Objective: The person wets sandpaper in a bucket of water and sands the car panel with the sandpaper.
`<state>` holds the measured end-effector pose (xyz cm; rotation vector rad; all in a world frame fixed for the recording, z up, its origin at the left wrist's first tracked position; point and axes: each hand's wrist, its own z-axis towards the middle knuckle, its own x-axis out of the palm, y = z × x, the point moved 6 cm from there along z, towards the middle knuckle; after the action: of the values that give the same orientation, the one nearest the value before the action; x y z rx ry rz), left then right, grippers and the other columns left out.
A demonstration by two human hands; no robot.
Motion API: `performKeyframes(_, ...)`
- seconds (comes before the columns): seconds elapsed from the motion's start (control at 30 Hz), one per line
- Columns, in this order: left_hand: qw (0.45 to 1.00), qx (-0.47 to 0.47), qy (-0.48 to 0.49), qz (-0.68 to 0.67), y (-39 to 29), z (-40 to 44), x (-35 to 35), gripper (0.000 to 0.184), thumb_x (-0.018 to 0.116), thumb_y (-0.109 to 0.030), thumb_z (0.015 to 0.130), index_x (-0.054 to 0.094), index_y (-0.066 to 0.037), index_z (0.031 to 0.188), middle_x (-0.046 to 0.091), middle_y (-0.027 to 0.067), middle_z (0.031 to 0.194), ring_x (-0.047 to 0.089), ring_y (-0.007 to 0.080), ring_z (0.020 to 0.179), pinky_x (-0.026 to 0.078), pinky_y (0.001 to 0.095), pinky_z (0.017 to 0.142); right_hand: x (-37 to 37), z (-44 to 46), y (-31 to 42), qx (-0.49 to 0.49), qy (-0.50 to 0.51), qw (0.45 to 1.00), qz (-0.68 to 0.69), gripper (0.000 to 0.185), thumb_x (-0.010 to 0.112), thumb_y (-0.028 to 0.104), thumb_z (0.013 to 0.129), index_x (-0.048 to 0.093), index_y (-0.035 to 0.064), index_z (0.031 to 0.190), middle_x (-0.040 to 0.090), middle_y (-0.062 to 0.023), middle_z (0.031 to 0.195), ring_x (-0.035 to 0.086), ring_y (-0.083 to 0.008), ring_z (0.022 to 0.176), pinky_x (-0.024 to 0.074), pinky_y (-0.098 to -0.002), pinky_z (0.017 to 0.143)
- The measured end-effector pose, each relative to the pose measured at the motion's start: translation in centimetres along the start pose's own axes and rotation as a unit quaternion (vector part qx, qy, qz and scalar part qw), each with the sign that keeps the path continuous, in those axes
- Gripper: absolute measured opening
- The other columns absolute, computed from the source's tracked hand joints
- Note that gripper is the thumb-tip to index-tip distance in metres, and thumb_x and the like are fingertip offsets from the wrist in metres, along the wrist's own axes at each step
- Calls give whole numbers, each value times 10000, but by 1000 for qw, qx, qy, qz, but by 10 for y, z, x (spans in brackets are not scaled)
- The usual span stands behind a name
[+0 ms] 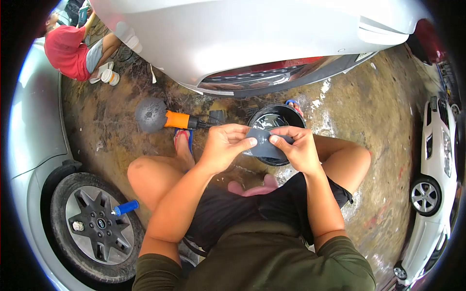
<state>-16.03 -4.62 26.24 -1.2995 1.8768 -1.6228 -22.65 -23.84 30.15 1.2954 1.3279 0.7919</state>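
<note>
Head view: dark sheet (pixel 262 147) pinched between both hands, over black bucket (pixel 292 114).
Left hand (pixel 221 147) and right hand (pixel 300 148) grip it, thumbs uppermost, fingers beneath partly hidden; bucket partly masked, its contents (pixel 270 121) hard to make out.

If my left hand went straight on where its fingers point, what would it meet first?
Beyond the dark sheet it pinches, your left hand would probably meet your right hand first, though depth is hard to judge.
</note>
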Motion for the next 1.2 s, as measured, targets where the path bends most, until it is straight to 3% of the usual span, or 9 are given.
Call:
performKeyframes(0.47, 999, 30, -4, 15, 6, 4, -10, 249, 717, 2, 946, 673, 86, 1176, 751, 137, 1073, 704, 141, 962, 566, 277, 863, 8, 9, -18, 38, 105, 990, 90, 223, 826, 93, 884, 691, -17, 1023, 715, -24, 883, 642, -72, 808, 518, -247, 714)
performKeyframes(0.57, 999, 27, 9, 28, 2, 5, -7, 251, 694, 9, 959, 662, 80, 1198, 744, 137, 1108, 703, 148, 983, 565, 283, 877, 17, 11, -12, -6, 103, 992, 76, 262, 839, 110, 874, 679, -11, 1043, 707, -21, 911, 636, -75, 824, 513, -252, 719)
performKeyframes(0.7, 996, 61, 25, 62, -3, 3, 1, 264, 669, -3, 967, 654, 68, 1221, 744, 135, 1105, 700, 165, 996, 555, 297, 887, 24, 17, -26, -55, 115, 991, -31, 222, 865, 131, 849, 672, 25, 873, 675, 7, 823, 572, -57, 761, 476, -247, 679)
performKeyframes(0.77, 992, 71, -11, 107, 5, 3, 0, 259, 717, -14, 930, 676, 48, 1178, 753, 131, 1042, 715, 166, 917, 576, 319, 813, 29, 20, -54, 13, 87, 993, 81, 250, 889, 130, 812, 656, 40, 810, 651, 16, 766, 550, -56, 728, 460, -258, 647)
performKeyframes(0.93, 975, -70, 21, 209, 32, 8, -8, 188, 756, -29, 886, 703, 61, 1042, 756, 144, 885, 721, 158, 784, 574, 299, 731, 33, 24, -80, 49, 134, 987, 75, 260, 887, 114, 805, 638, 45, 777, 633, 14, 735, 557, -67, 701, 459, -264, 634)
performKeyframes(1.03, 959, -34, 34, 278, 41, 19, -3, 277, 742, 26, 889, 657, 77, 1148, 748, 151, 983, 721, 135, 817, 571, 276, 684, 38, 35, -118, 71, 193, 977, 64, 203, 796, 75, 878, 662, -4, 1010, 674, -31, 824, 609, -99, 727, 498, -290, 670)
performKeyframes(1.13, 950, 15, 30, 310, 49, 22, 0, 424, 787, -113, 890, 623, 41, 1250, 741, 225, 1065, 759, 286, 895, 596, 388, 752, 37, 46, -179, 156, 76, 976, 128, 363, 739, 36, 906, 598, -45, 1230, 676, -52, 859, 638, -114, 730, 539, -326, 635)
performKeyframes(1.17, 917, 8, 56, 395, 50, 21, 4, 476, 789, -178, 886, 610, 24, 1278, 729, 242, 1094, 743, 336, 936, 588, 428, 789, 29, 46, -197, 259, 47, 960, 98, 517, 732, 20, 888, 527, -66, 1354, 700, -102, 855, 701, -177, 771, 571, -349, 603)
performKeyframes(1.2, 874, 2, 83, 479, 38, 19, 9, 529, 792, -243, 882, 598, 6, 1307, 718, 259, 1123, 727, 387, 977, 581, 467, 826, 20, 54, -243, 300, 28, 954, -12, 515, 724, -15, 856, 543, -70, 1335, 724, -157, 856, 743, -244, 803, 589, -358, 556)
